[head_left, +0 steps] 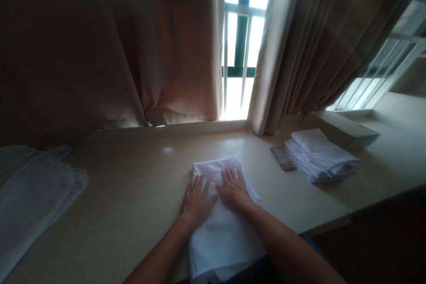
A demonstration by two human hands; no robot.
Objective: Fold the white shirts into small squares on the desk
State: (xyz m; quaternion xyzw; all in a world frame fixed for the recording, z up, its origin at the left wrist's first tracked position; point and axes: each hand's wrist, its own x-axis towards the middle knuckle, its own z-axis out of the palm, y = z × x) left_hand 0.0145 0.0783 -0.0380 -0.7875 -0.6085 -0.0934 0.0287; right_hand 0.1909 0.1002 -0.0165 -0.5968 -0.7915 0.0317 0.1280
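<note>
A white cloth [226, 235], folded into a long strip, lies on the table in front of me and reaches down to the near edge. My left hand [199, 199] rests flat on its left side, fingers stretched forward and slightly blurred. Beside it, my right hand [234, 187] presses flat on the upper part of the cloth with its fingers spread. Neither hand grips anything. A corner of the cloth sticks out to the right of my right wrist.
On the right stands a stack of folded white cloths [321, 153], with a pixelated flat object [283, 158] beside it. Behind the stack is a pale box [339, 126]. More white fabric [40, 195] is spread at the left. Curtains [282, 53] hang along the table's [133, 213] back edge.
</note>
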